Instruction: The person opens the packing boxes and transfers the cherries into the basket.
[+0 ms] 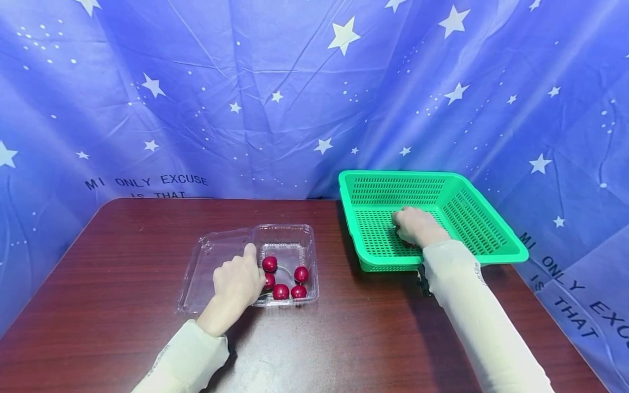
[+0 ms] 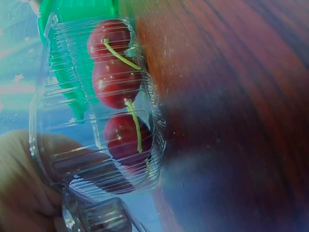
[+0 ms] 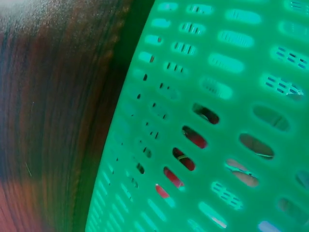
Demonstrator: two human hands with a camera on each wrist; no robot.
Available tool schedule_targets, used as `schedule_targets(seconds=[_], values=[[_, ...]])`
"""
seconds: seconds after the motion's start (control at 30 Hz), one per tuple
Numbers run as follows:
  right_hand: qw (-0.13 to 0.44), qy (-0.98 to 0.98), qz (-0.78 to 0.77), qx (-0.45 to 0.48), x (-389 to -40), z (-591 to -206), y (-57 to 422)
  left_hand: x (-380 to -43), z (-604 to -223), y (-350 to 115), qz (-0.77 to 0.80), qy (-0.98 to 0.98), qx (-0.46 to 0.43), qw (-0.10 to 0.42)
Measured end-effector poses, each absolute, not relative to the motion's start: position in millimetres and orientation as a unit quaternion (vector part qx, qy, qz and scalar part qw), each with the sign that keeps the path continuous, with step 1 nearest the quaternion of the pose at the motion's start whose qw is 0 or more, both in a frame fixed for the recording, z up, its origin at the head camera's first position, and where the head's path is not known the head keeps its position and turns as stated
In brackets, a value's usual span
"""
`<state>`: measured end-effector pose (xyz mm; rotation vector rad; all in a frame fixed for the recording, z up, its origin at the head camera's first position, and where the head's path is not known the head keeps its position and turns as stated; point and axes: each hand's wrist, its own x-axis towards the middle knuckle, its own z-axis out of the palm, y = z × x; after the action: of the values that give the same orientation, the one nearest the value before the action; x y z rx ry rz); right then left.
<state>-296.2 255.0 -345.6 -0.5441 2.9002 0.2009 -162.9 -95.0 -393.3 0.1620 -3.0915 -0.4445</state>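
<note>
A clear plastic clamshell box lies with its lid folded out to the left. Several red cherries sit inside it, some with green stems that show through the wall in the left wrist view. My left hand holds the box at its hinge side, fingers close beside the cherries. Inside the green basket, my right hand has its fingers curled low over the floor. Through the basket's slots in the right wrist view, a red cherry with a stem shows at the fingers, which are partly hidden.
Both containers stand on a dark red-brown wooden table, the basket at its back right. A blue curtain with white stars hangs behind and along the sides. The basket's near rim passes under my right forearm.
</note>
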Motion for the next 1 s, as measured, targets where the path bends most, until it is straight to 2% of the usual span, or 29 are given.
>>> schedule_targets(seconds=[0.3, 0.83, 1.0], values=[[0.090, 0.978, 0.054, -0.180, -295, -340, 256, -163, -394, -95, -0.146, -0.988, 0.053, 0.006], [0.118, 0.979, 0.039, -0.160, -299, -336, 262, -163, -394, -95, -0.147, -0.988, 0.051, 0.011], [0.109, 0.980, 0.036, -0.165, -299, -334, 264, -163, -393, -95, -0.147, -0.988, 0.052, 0.009]])
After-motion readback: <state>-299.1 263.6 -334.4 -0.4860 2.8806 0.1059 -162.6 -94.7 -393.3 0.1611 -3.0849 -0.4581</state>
